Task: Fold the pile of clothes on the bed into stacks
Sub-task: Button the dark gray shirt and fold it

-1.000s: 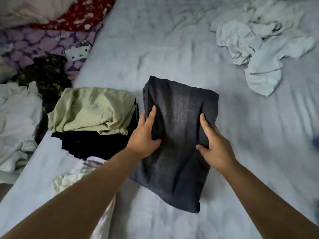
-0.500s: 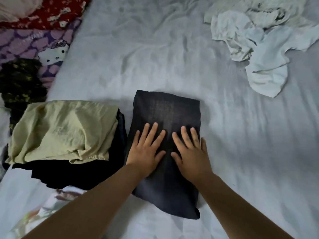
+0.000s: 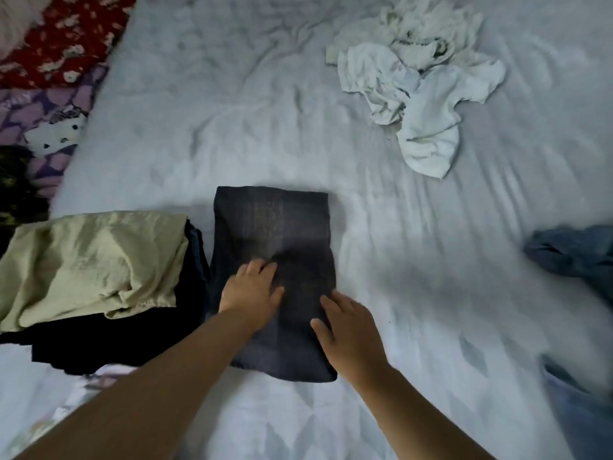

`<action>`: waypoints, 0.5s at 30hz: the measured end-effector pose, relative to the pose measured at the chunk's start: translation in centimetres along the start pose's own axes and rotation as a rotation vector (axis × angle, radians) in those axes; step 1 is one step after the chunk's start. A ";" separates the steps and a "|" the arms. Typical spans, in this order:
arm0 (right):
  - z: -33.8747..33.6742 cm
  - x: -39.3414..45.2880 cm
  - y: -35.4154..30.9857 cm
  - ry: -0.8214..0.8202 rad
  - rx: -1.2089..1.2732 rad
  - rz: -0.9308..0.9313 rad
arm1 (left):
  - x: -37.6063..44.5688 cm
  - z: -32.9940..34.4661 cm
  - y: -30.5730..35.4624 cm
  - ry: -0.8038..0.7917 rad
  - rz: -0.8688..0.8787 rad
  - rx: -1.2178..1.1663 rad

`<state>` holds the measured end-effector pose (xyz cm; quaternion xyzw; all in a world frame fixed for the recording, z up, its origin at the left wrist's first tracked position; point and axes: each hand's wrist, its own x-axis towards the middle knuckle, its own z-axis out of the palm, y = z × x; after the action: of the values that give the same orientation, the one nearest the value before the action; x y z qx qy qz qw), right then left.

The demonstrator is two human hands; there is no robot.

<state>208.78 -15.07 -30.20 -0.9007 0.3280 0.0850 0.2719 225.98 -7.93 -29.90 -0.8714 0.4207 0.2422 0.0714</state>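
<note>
A folded dark grey garment (image 3: 275,227) lies flat in the middle of the pale bed sheet (image 3: 232,111). My left hand (image 3: 250,293) rests palm-down on its left half, fingers relaxed. My right hand (image 3: 345,330) lies over its lower right edge with fingers spread and slightly bent; I cannot see whether it holds the cloth. To the left stands a stack with a folded olive-green garment (image 3: 89,263) on top of black clothes (image 3: 109,340). A heap of crumpled white clothes (image 3: 421,84) lies at the far right.
A crumpled blue garment (image 3: 577,254) lies at the right edge, with more blue cloth (image 3: 580,410) below it. Patterned red and purple bedding (image 3: 49,71) fills the top left corner. A pale floral cloth (image 3: 66,410) peeks out below the stack.
Both hands slid down toward me over the dark garment. The right hand moved off to its lower right edge. The view shifted, bringing the blue garment into sight.
</note>
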 end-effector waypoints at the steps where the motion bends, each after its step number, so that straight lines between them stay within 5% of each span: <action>1: -0.7 -1.5 0.1 0.077 0.070 0.035 | -1.7 -0.1 0.8 0.057 0.026 -0.028; 15: -8.1 -27.4 0.4 0.313 0.142 0.492 | -23.4 -5.5 12.1 0.023 0.352 -0.461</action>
<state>187.24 -4.79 -14.50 -0.7749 0.5796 -0.0149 0.2516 206.28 -1.12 -12.81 -0.7810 0.4999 0.3302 -0.1763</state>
